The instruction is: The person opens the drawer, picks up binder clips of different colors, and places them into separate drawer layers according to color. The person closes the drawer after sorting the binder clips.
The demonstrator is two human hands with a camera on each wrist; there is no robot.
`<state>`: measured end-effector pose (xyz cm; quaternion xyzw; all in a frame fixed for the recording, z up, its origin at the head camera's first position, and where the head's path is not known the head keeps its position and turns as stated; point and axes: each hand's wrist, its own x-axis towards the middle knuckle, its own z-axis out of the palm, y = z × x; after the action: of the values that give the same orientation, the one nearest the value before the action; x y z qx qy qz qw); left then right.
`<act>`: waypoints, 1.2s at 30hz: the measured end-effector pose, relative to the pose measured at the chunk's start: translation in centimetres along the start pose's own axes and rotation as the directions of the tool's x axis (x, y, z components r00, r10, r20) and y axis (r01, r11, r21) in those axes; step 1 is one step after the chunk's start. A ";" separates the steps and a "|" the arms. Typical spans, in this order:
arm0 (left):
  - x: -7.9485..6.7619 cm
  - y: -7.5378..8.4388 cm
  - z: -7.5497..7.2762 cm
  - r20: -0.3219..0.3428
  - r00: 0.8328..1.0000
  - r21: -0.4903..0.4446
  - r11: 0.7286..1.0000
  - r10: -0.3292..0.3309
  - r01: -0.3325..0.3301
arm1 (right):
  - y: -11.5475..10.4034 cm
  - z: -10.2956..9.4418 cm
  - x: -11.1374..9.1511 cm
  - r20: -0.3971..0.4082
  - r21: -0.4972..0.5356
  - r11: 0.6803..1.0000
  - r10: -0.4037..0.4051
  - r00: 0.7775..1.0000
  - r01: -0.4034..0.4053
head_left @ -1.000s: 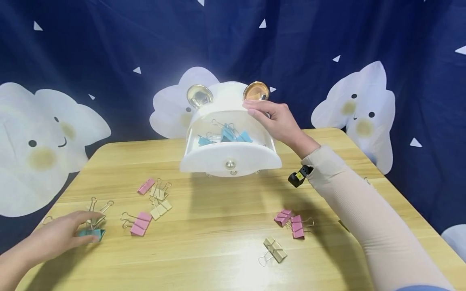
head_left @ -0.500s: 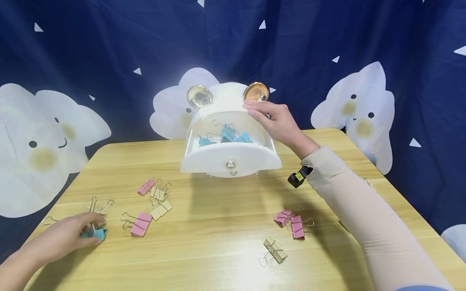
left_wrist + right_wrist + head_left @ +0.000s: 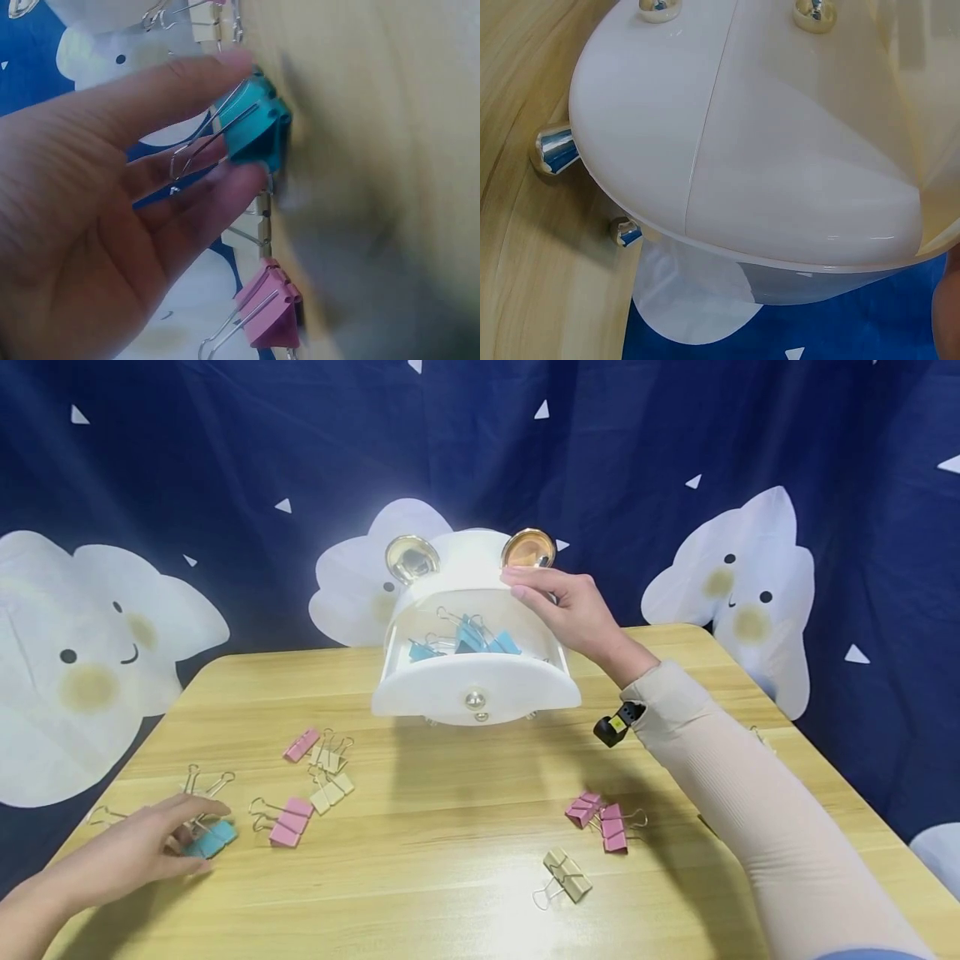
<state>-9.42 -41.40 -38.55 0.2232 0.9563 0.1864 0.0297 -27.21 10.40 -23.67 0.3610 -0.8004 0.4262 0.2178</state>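
My left hand (image 3: 131, 852) is around a teal binder clip (image 3: 212, 839) low on the left of the table. In the left wrist view, the fingertips meet the teal binder clip (image 3: 255, 120) at two opposite edges, its wire handles pointing towards the palm. My right hand (image 3: 573, 610) rests on the upper right edge of a white storage box (image 3: 472, 564) with gold ears, fingers fairly straight. The box's drawer (image 3: 476, 685) is pulled out and holds several blue binder clips (image 3: 471, 635). The right wrist view shows the box's white side (image 3: 802, 172), with little of that hand visible.
Pink clips (image 3: 291, 822) and cream clips (image 3: 332, 792) lie just right of my left hand. Nearer the right arm are more pink clips (image 3: 613, 828) and an olive clip (image 3: 567, 874). A blue cloud-print curtain (image 3: 615, 452) hangs behind the wooden table (image 3: 442, 860).
The teal clip has turned and shifted slightly right, with my left fingers spread somewhat wider around it. My right hand and the white box have stayed put.
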 end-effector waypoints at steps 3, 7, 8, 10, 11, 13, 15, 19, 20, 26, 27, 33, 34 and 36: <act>-0.1 -0.5 -0.1 0.035 0.997 -0.074 0.995 0.069 -0.067 | 0.1 0.0 0.0 0.000 0.000 1.000 0.006 1.000 -0.006; -0.1 -0.6 -0.3 0.125 0.992 -0.188 0.982 0.024 0.000 | 0.2 0.0 0.0 0.005 0.007 1.000 0.009 1.000 -0.009; -0.1 -0.5 -0.3 0.139 0.990 -0.190 0.982 0.003 0.024 | 0.2 0.0 0.0 0.005 0.009 1.000 0.010 1.000 -0.010; 0.0 -0.3 -0.3 0.138 0.990 -0.154 0.987 -0.032 0.053 | 0.3 0.0 0.0 0.007 0.010 1.000 0.012 1.000 -0.012; 0.0 -0.2 -0.4 0.135 0.990 -0.133 0.989 -0.050 0.068 | 0.3 0.0 0.0 0.007 0.011 1.000 0.012 1.000 -0.012; 0.1 0.0 -0.4 0.107 0.990 -0.097 0.990 -0.088 0.098 | 0.3 0.0 0.0 0.009 0.011 1.000 0.012 1.000 -0.012; 0.2 0.2 -0.4 0.067 0.993 -0.045 0.994 -0.101 0.104 | 0.3 0.1 0.0 0.008 0.012 1.000 0.009 1.000 -0.009; 0.6 0.8 -0.8 0.012 0.993 0.007 0.993 -0.118 0.118 | 0.3 0.1 0.0 0.006 0.017 1.000 0.007 1.000 -0.007; 0.8 1.0 -1.0 -0.009 0.993 0.029 0.993 -0.115 0.116 | 0.3 0.0 0.0 0.004 0.016 1.000 0.010 1.000 -0.010; 1.8 2.9 -2.6 -0.163 0.983 0.161 0.980 -0.088 0.114 | 0.1 0.0 0.0 0.006 0.007 1.000 0.018 1.000 -0.018; 2.0 3.2 -3.0 -0.182 0.981 0.179 0.978 -0.072 0.105 | 0.1 0.0 0.0 0.007 0.006 1.000 0.019 1.000 -0.019; 3.6 5.1 -5.2 -0.245 0.969 0.194 0.977 -0.035 0.085 | 0.1 0.0 0.0 0.005 0.001 1.000 0.016 1.000 -0.016; 3.9 5.4 -5.5 -0.255 0.967 0.196 0.978 -0.026 0.078 | 0.1 0.0 0.0 0.004 0.000 1.000 0.014 1.000 -0.014; 4.5 6.1 -6.2 -0.284 0.959 0.213 0.976 0.010 0.053 | 0.1 0.0 0.0 0.003 0.001 1.000 0.008 1.000 -0.008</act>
<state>-11.78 -36.43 -30.45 0.1856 0.9677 0.1097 -0.1303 -27.30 10.44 -23.71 0.3586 -0.8019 0.4269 0.2148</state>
